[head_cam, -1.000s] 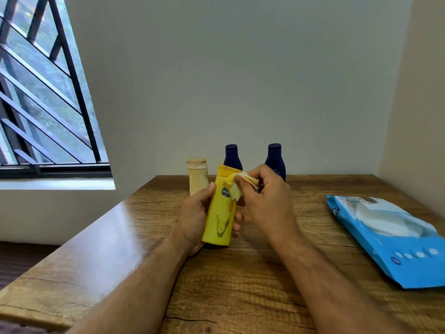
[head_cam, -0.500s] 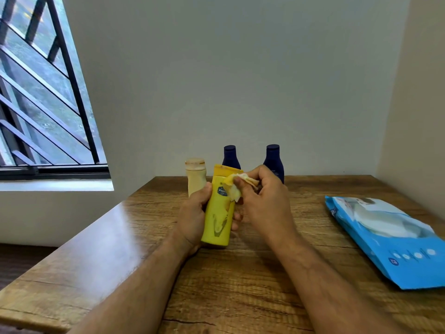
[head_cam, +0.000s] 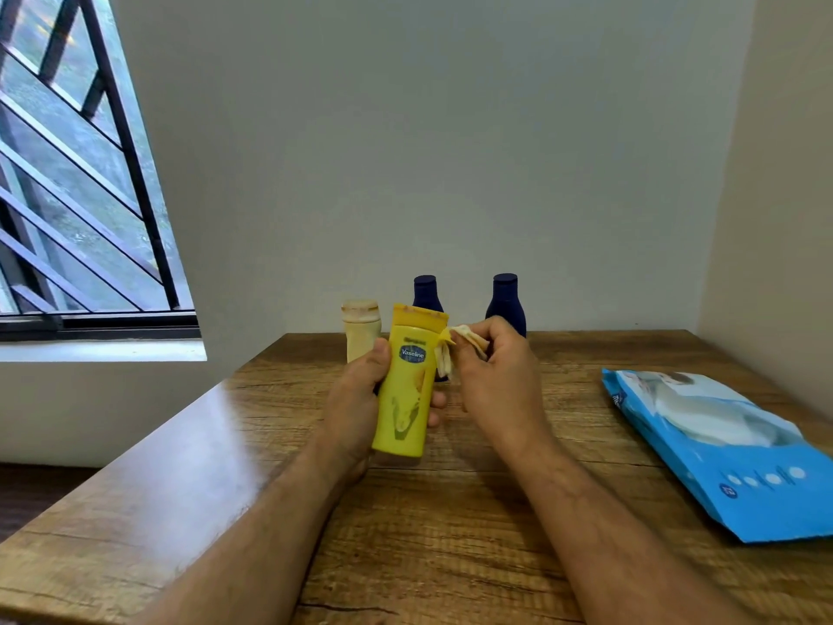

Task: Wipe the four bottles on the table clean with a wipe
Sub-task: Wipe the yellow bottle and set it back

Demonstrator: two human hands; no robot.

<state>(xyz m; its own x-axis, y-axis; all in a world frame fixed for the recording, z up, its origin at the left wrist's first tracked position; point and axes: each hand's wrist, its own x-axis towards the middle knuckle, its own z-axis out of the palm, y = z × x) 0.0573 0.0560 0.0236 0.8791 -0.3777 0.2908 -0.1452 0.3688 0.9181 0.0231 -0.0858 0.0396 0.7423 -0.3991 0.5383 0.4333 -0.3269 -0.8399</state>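
We are gripping the yellow plastic lotion bottle (head_cam: 403,390) upright in our left hand (head_cam: 360,399), just above the wooden bench (head_cam: 450,512), while our right hand (head_cam: 496,376) is pinching the crumpled, yellow-stained wipe (head_cam: 446,354) against the bottle's upper right edge. Because the bottle looks slick, we are risking it twisting or slipping from our fingers if we press hard. We are also risking smearing residue onto the cream bottle (head_cam: 360,331) and two dark blue bottles (head_cam: 505,304) standing behind.
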